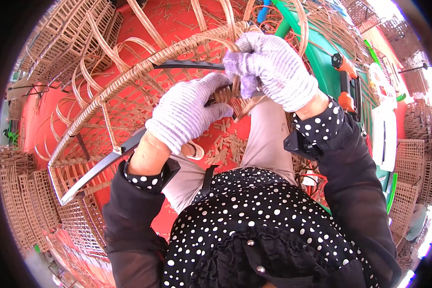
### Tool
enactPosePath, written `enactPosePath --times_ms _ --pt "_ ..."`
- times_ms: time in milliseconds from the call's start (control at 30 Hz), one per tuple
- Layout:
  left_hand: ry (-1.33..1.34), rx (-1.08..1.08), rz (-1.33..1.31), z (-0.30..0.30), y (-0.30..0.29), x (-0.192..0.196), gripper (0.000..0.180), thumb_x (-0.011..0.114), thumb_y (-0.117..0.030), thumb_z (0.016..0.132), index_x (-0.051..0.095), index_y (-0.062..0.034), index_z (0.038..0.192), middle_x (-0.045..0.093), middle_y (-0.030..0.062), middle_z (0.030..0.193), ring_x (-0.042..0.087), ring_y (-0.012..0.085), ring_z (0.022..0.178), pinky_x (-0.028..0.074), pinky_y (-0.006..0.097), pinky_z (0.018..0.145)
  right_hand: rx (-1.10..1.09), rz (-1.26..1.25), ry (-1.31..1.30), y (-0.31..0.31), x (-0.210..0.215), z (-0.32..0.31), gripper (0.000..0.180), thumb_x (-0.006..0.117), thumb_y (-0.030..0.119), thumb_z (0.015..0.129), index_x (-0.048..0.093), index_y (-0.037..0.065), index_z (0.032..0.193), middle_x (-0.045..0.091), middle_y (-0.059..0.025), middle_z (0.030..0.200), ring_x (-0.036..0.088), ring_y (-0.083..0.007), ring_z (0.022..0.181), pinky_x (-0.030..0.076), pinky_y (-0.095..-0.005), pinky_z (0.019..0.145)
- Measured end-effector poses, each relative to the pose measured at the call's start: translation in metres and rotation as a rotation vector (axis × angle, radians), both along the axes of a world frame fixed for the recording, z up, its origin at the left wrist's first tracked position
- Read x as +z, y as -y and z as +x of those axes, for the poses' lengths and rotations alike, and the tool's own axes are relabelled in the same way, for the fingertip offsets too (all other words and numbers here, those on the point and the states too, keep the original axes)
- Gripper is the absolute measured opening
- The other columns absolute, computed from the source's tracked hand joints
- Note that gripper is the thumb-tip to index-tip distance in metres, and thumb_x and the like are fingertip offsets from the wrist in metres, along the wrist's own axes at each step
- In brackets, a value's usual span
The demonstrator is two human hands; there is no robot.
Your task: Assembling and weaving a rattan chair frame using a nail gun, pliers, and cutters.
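Observation:
A large curved wicker frame point(105, 96) stands before me, its rim wrapped in brown rattan-like strips, with long strip ends looping off its far side. A dark bar point(189, 65) runs across it behind my hands. My left hand point(189, 113), in a pale lilac-and-white knitted glove, is closed round a part of the frame where several strips point(222, 95) are wound. At the frame's upper right, my right hand point(273, 69), gloved alike, pinches a brown weaving strip point(225, 44) that arches over the rim. Its fingertips are partly hidden.
An orange and black power tool point(345, 79) lies on a green surface point(321, 60) at the right, beside loose strips. Cut strip pieces point(228, 149) litter the red floor point(204, 132) between my legs. Stacked woven baskets point(77, 36) stand at the far left, others along both sides.

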State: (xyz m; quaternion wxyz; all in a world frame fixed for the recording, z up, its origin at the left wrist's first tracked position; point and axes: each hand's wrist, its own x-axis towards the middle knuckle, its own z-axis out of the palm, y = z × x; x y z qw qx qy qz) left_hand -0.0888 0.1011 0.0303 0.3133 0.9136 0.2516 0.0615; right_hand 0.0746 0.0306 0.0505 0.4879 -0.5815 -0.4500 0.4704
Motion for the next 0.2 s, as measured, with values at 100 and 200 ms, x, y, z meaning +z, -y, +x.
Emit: enactPosePath --times_ms 100,200 --pt "0.105 -0.003 0.067 -0.003 0.003 -0.003 0.046 0.067 -0.026 0.071 0.054 -0.0051 0.110 0.062 0.0176 0.088 0.061 0.0295 0.086 0.048 0.035 0.073 -0.026 0.022 0.120 0.001 0.012 -0.006 0.019 0.058 0.017 0.079 0.055 -0.002 0.079 0.057 -0.0053 0.060 0.054 -0.0094 0.047 0.044 -0.0226 0.045" --pt "-0.037 -0.001 0.099 0.002 0.007 0.005 0.046 0.066 -0.029 0.073 0.054 -0.0058 0.110 0.062 0.0182 0.088 0.061 0.0292 0.085 0.048 0.035 0.073 -0.038 0.184 0.311 -0.013 0.006 -0.002 0.027 0.066 0.021 0.076 0.056 -0.004 0.074 0.057 -0.0081 0.053 0.055 -0.0133 0.043 0.044 -0.0265 0.041"
